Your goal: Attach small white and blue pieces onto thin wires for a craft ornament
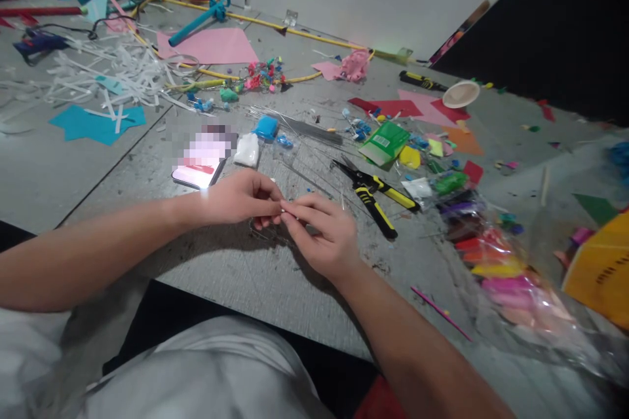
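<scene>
My left hand [243, 200] and my right hand [322, 232] meet fingertip to fingertip just above the grey table [236, 275]. Both pinch a tiny pale piece [283, 209] between thumb and fingers; it is too small to name. Thin metal wires [299, 127] lie fanned on the table behind the hands. Yellow-and-black pliers [376, 196] rest just right of my right hand. A phone [199, 160] lies beyond my left hand, with a small white bag [247, 150] beside it.
A clear bag of coloured material [496, 262] sits at the right, a green packet [386, 143] and paper scraps behind it. White paper strips [113, 72], blue paper [95, 123], a pink sheet [211, 46] and a paper cup [460, 93] lie farther back.
</scene>
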{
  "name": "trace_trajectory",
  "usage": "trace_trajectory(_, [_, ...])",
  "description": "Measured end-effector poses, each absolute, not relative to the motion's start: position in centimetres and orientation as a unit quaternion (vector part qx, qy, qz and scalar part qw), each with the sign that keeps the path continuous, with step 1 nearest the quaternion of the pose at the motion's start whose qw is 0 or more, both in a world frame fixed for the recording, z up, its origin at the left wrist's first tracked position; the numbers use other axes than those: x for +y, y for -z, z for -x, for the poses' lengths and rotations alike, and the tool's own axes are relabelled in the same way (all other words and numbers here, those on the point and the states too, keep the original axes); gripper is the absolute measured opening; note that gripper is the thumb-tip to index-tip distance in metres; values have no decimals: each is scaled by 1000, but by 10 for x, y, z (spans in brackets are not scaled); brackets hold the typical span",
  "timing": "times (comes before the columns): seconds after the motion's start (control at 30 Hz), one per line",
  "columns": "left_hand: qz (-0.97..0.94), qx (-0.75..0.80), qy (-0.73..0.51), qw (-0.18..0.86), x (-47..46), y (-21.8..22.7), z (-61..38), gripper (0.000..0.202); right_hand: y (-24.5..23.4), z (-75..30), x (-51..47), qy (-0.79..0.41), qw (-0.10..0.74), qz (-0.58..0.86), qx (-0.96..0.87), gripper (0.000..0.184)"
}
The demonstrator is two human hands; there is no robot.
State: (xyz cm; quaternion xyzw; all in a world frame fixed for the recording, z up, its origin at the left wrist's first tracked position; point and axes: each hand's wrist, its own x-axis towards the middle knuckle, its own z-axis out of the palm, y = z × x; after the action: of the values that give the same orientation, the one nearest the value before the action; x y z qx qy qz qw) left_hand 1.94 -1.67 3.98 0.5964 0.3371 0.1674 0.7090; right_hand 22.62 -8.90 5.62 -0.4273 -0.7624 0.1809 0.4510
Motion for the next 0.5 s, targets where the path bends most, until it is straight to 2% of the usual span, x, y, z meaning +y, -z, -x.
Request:
trace_trajectory(0.2, [-608,339,-163,699,-17,-41,-18,12,-57,-225,-90,-189,446,441,-756,17])
trace_trajectory(0.33, [-621,346,-148,688,-18,-45,-16,16,-56,-225,-90,-206,441,447,-750,15])
trace_trajectory(0.43, [-631,352,-140,676,-19,-45,-14,19,-55,-225,-92,-248,428,453,-742,15])
trace_trajectory(0.5, [-642,350,-142,668,-19,-43,-13,17,-54,-224,-92,-317,423,467,-709,14])
